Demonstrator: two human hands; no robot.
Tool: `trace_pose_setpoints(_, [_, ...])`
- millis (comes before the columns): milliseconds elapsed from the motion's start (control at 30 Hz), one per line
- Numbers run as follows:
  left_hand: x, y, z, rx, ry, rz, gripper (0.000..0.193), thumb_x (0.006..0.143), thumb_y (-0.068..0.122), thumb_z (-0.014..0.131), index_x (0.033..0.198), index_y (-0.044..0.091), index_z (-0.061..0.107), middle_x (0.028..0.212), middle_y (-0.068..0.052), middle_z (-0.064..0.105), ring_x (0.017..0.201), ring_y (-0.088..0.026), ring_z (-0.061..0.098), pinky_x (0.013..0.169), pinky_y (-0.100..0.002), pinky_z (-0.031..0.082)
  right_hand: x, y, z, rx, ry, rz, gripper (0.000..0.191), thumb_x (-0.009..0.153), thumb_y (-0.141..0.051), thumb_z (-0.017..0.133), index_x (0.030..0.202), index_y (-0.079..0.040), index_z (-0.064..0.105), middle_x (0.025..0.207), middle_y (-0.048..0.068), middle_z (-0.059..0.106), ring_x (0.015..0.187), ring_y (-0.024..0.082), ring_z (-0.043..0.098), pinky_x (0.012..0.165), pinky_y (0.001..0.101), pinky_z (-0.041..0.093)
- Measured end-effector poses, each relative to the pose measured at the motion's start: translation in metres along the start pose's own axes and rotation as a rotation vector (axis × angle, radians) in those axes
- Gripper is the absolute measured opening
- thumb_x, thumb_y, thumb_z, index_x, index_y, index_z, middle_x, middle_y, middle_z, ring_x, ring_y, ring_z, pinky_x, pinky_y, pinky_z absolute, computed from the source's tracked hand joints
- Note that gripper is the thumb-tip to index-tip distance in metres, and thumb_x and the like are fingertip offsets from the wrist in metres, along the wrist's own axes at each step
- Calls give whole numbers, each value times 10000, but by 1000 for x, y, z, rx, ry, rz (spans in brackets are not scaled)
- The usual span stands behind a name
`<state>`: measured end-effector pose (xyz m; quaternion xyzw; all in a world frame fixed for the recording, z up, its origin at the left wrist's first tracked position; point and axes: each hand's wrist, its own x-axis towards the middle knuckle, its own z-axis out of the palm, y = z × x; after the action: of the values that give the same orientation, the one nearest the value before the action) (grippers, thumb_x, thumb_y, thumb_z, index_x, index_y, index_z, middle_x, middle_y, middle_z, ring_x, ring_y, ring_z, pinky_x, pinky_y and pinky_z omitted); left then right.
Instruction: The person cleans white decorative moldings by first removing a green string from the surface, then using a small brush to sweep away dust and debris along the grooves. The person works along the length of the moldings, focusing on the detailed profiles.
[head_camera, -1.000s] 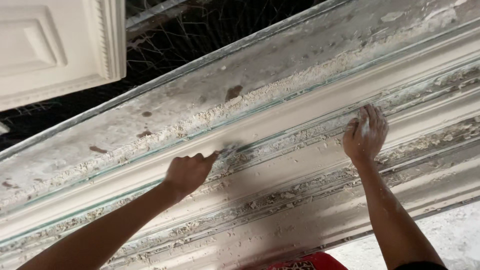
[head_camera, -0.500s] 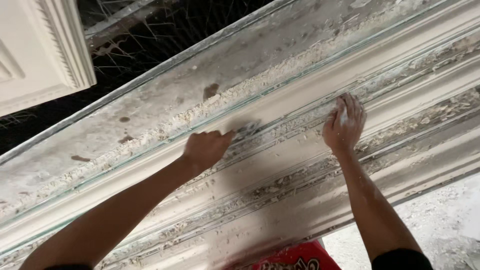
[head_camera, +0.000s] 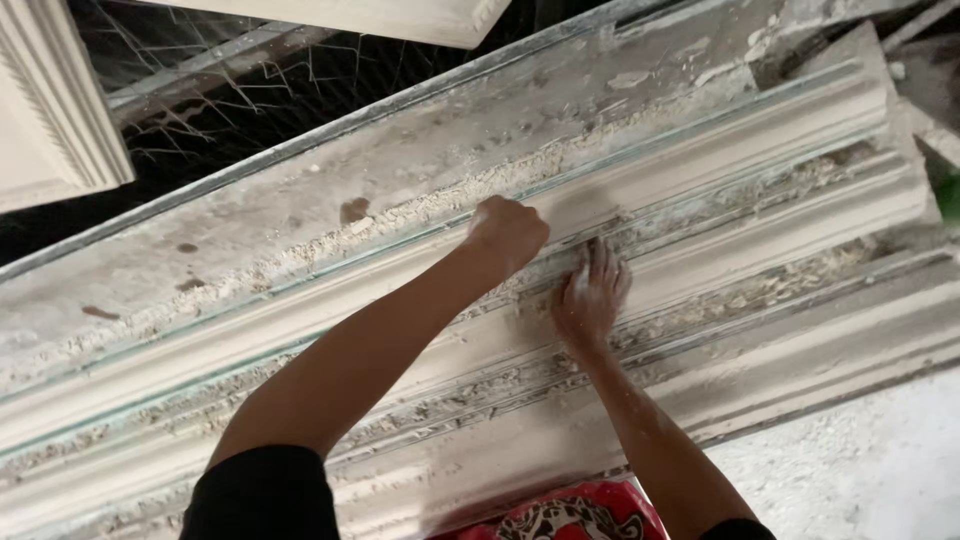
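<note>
Plaster cornice moulding (head_camera: 700, 190): matt white, smooth along the raised ribs, rough and crumbly in the grooves. Flat board (head_camera: 300, 210) beside it: dull grey, stained, gritty with crumbs. Wire mesh (head_camera: 250, 90): thin, dusty metal.

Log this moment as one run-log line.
left hand: fisted, pressed on plaster cornice moulding | right hand: flat on moulding, beside left | crumbs of plaster along upper edge

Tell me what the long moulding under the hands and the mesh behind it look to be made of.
Long moulding: likely cast plaster, matt off-white, with chalky crumbs along its grooves; the right hand is dusted white. Mesh: probably thin metal wire, dark, with bits of plaster clinging to it.
</note>
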<state>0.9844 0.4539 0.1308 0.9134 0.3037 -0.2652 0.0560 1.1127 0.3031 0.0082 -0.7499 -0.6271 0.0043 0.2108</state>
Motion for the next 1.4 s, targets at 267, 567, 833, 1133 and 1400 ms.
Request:
trace_pose_setpoints(267, [-104,-45,117,-277,224,-94,355,1023,336,522,1365,295,604,835,-53,734,668,-187,673,559,-368,605,58,123,-38,203,-109,74,384,1121,-193,387,1455,-40,500,1519,191,468,1431,308,371,1298,526,211])
trace_pose_setpoints(567, [-64,-15,89,-373,222,-120,399,1072,408,464,1428,286,596,893,-54,752,628,-161,636,527,-312,556,85,221,-20,-32,182,46,332,1062,-147,552,1371,-27,547,1506,195,560,1488,399,424,1225,637,282])
trace_pose_setpoints(833, [-69,-25,23,-416,3,-139,386,1072,460,405,1372,329,610,820,-26,724,685,-170,691,664,-395,582,83,220,-29,-76,175,56,370,977,-95,534,1326,-22,634,1501,161,575,1446,406,449,1201,631,269])
trace_pose_setpoints(1133, [-51,2,30,-402,9,-82,374,1077,190,460,1446,146,508,768,-128,659,562,-208,674,409,-342,542,79,207,-38,-69,181,67,360,976,-86,548,1316,-35,656,1487,142,597,1414,373,483,1201,599,295])
trace_pose_setpoints(1400, [37,26,-70,-153,-17,74,177,963,141,672,799,111,730,740,-67,655,628,-169,608,535,-325,530,81,206,-38,-91,187,54,374,972,-93,552,1326,-26,651,1496,151,591,1403,385,491,1191,605,295])
